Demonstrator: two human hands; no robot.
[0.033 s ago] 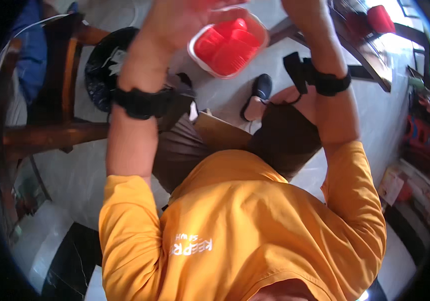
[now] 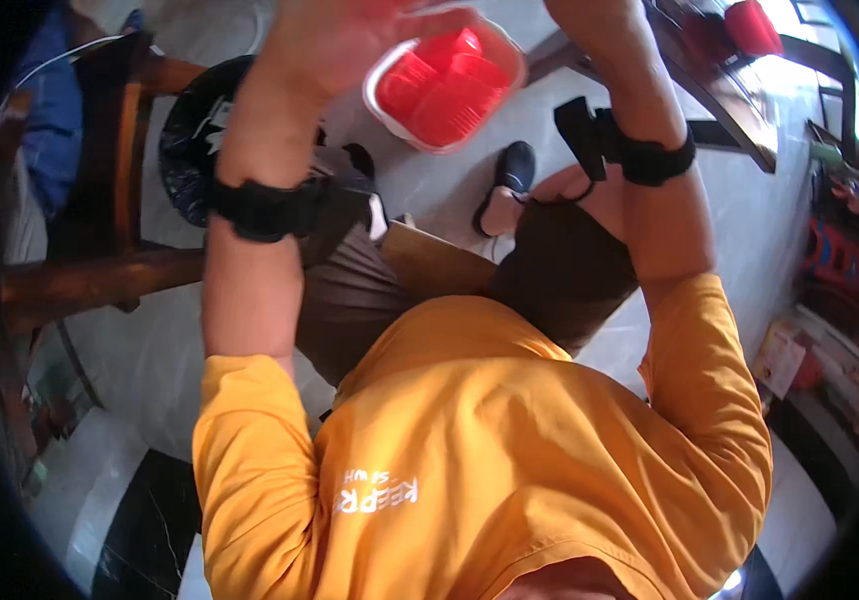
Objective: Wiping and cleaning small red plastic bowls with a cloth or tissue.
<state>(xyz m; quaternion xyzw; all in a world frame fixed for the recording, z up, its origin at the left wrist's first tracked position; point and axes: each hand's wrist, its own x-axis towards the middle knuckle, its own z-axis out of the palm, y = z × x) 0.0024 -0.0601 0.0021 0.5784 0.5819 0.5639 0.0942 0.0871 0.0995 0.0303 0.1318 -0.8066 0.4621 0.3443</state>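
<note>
Probably keeps those shiny red ribbed plastic pieces [image 2: 461, 92] corralled in a white-rimmed, rounded plastic tub [image 2: 515, 78] beside the blurry bare left hand [image 2: 334, 40] for easy reach. Can't tell either grip tho, with bare right hand [image 2: 591, 12] mostly cropped.

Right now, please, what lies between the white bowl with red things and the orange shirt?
In the head view, from the bowl toward the shirt come grey floor, then a flat brown piece between the dark trouser legs.

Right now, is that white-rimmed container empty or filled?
Not empty: several red pieces fill much of the container, inside its white rim; how deep they go is hidden.
</note>
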